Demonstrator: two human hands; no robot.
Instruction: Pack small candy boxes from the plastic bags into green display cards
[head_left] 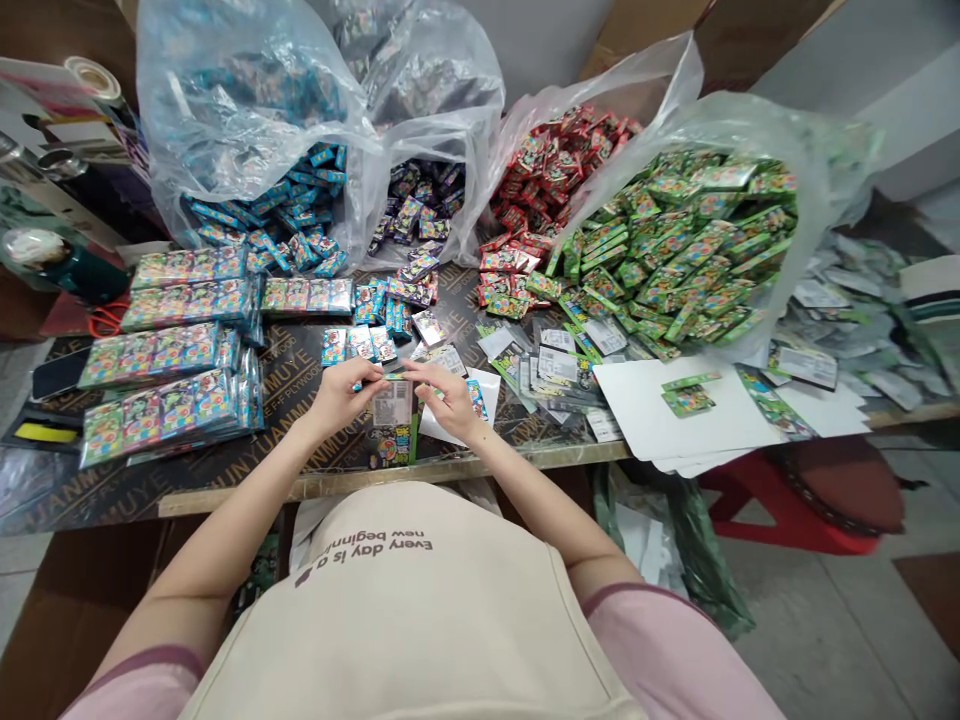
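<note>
In front of my apron, my left hand (345, 398) pinches one side of a clear plastic packet (393, 405) with a printed label and a dark, colourful lower part. At the packet's top edge is my right hand (444, 398), thumb and fingertips closed on its other side. A thin green edge shows between the fingertips; what it belongs to is hard to make out. Just beyond my hands stand small blue boxes (360, 344), with a few purple boxes (414, 280) behind. Beside my right hand, a blue box (477, 398) rests on white paper (491, 385).
Filled packs (161, 412) are stacked at left. Open plastic bags spill blue boxes (300, 210), purple boxes (427, 205), red boxes (551, 165) and green boxes (675, 245) along the back. Flat packets (559, 365) and white sheets (637, 410) lie at right, above a red stool (750, 500).
</note>
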